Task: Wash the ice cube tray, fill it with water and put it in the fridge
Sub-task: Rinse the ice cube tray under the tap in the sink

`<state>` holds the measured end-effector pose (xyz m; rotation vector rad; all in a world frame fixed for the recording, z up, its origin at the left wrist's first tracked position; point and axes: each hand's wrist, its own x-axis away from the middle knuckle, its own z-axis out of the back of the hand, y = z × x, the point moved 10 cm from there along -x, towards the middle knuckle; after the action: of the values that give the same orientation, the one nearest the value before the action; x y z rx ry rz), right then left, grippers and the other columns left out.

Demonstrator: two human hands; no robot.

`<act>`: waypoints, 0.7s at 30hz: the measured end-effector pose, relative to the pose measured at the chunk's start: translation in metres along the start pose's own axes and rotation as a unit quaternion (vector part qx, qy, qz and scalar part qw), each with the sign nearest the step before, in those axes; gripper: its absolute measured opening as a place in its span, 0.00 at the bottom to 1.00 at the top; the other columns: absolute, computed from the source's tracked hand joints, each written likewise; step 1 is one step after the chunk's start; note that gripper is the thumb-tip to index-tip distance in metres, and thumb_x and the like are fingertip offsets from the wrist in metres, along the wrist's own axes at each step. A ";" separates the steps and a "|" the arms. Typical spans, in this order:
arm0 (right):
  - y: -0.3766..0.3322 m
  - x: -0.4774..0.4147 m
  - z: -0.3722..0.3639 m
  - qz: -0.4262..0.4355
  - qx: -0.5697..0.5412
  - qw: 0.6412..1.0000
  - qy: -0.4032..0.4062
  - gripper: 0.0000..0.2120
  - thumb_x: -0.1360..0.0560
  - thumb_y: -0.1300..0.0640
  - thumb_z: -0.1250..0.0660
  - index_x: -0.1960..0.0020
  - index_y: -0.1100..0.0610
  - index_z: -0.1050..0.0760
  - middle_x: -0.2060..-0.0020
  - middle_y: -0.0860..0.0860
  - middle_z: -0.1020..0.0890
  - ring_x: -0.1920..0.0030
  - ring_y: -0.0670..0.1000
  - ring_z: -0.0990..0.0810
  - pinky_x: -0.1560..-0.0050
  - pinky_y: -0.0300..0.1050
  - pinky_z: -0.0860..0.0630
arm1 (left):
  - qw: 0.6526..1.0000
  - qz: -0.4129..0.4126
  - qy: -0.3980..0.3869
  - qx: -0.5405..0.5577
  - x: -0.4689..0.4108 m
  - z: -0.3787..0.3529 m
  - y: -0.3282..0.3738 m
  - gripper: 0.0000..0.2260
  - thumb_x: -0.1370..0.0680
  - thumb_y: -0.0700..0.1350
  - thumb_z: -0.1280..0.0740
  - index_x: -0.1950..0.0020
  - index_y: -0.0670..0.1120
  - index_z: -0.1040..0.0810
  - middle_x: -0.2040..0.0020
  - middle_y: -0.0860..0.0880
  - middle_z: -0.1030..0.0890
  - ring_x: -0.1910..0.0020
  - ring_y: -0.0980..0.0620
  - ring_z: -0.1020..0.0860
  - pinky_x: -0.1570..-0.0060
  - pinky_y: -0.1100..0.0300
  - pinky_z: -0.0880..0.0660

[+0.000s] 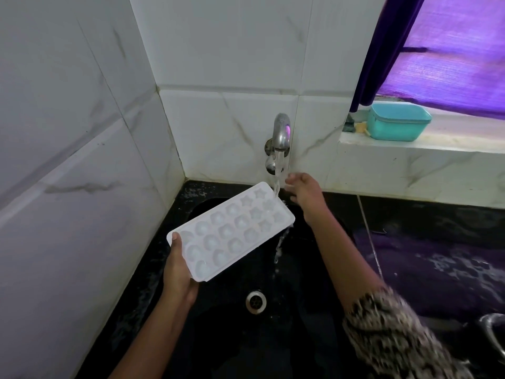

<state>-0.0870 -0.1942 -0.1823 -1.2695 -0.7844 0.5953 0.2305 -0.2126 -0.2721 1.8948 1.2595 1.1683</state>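
Fingers of the left hand (179, 272) clamp the near short end of a white ice cube tray (231, 231), thumb on top, holding it tilted over the black sink (300, 310). Water from the wall tap (281, 131) strikes the tray's far corner. The right hand (303, 191) hovers beside the stream, fingers loosely apart, holding nothing.

Matt white plastic tray (231, 231), shiny metal tap (281, 131), glossy marbled tiles (82, 132).
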 end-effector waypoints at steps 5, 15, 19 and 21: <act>0.019 0.063 -0.027 0.171 0.338 0.918 -0.118 0.10 0.24 0.53 0.35 0.43 0.47 0.24 0.34 0.49 0.30 0.38 0.48 0.28 0.41 0.39 0.34 | 1.000 0.005 -0.006 0.000 0.002 0.001 -0.004 0.22 0.21 0.64 0.43 0.43 0.50 0.20 0.48 0.48 0.14 0.51 0.49 0.15 0.64 0.59 0.19; 0.016 0.059 -0.038 0.174 0.478 0.850 -0.139 0.24 0.26 0.39 0.35 0.34 0.49 0.28 0.35 0.51 0.30 0.41 0.53 0.25 0.49 0.42 0.31 | 1.000 0.002 -0.005 -0.016 0.001 0.001 -0.001 0.22 0.21 0.65 0.43 0.43 0.51 0.20 0.48 0.48 0.14 0.49 0.48 0.16 0.62 0.58 0.19; 0.019 0.058 -0.045 0.168 0.505 0.831 -0.160 0.25 0.22 0.43 0.38 0.29 0.50 0.34 0.31 0.53 0.37 0.40 0.57 0.25 0.44 0.45 0.29 | 1.000 0.009 -0.016 -0.014 0.003 -0.002 -0.003 0.23 0.20 0.65 0.44 0.42 0.50 0.20 0.47 0.48 0.14 0.49 0.48 0.16 0.63 0.59 0.19; 0.016 0.058 -0.045 0.168 0.491 0.841 -0.153 0.23 0.22 0.44 0.37 0.29 0.50 0.33 0.31 0.54 0.37 0.41 0.58 0.25 0.45 0.45 0.29 | 1.000 0.006 -0.017 -0.011 0.003 -0.004 -0.002 0.22 0.21 0.65 0.43 0.43 0.50 0.20 0.48 0.48 0.14 0.50 0.48 0.15 0.63 0.59 0.19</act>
<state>-0.0156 -0.1728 -0.1919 -0.3375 -0.3812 1.3054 0.2268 -0.2095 -0.2710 1.9011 1.2133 1.1472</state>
